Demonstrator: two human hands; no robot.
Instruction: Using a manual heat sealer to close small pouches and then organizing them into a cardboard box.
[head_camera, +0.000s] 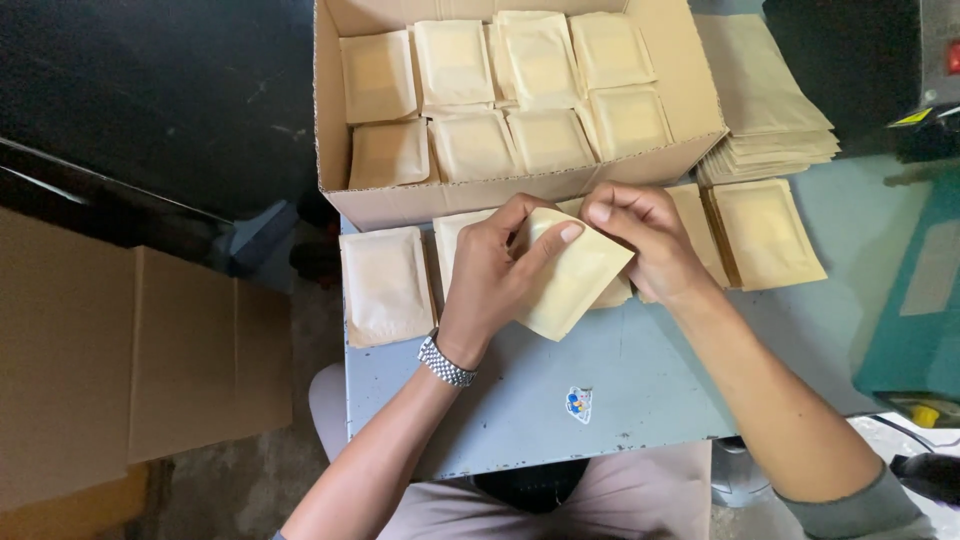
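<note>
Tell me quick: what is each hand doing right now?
Left hand: closed on the tan pouch, thumb on top.
Right hand: fingers pinching the same pouch's upper edge.

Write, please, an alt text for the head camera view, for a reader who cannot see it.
Two bare hands, left hand and right hand, hold one tan paper pouch over a grey table. Behind them, an open cardboard box holds rows of similar pouches, and more lie flat on the table beside a stack of flat pouches.
</note>
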